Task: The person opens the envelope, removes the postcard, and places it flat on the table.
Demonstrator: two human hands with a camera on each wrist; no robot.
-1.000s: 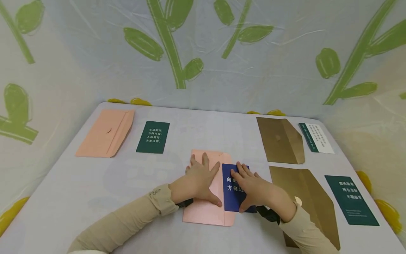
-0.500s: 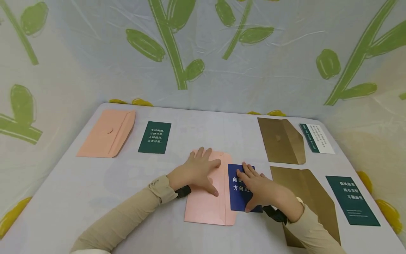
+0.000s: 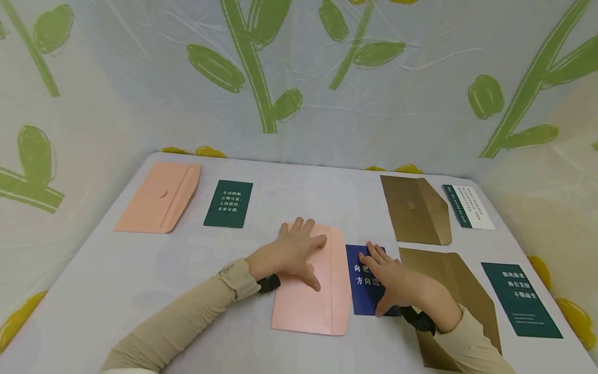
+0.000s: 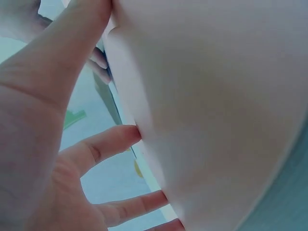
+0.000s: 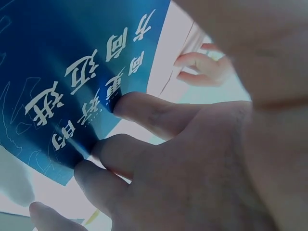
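Note:
A pink envelope (image 3: 301,314) lies flat in the middle of the table. My left hand (image 3: 293,254) is spread over it, and in the left wrist view its fingertips touch the pink paper (image 4: 207,110). Just right of the envelope lies a dark blue card (image 3: 363,301) with white characters. My right hand (image 3: 397,283) rests its fingertips on that card and covers its right part. In the right wrist view the fingers press on the blue card (image 5: 29,62). The card lies flat, its left edge close beside the envelope's flap side.
Toward the back left lie another pink envelope (image 3: 156,197) and a green card (image 3: 229,204). On the right are two brown envelopes (image 3: 413,208), the nearer partly under my right forearm. A green-and-white card (image 3: 474,208) and a green card (image 3: 520,298) lie beyond them.
The blue card has slid right under my right hand, from on top of the pink envelope's right side to the table beside it. My left hand has shifted slightly on the envelope.

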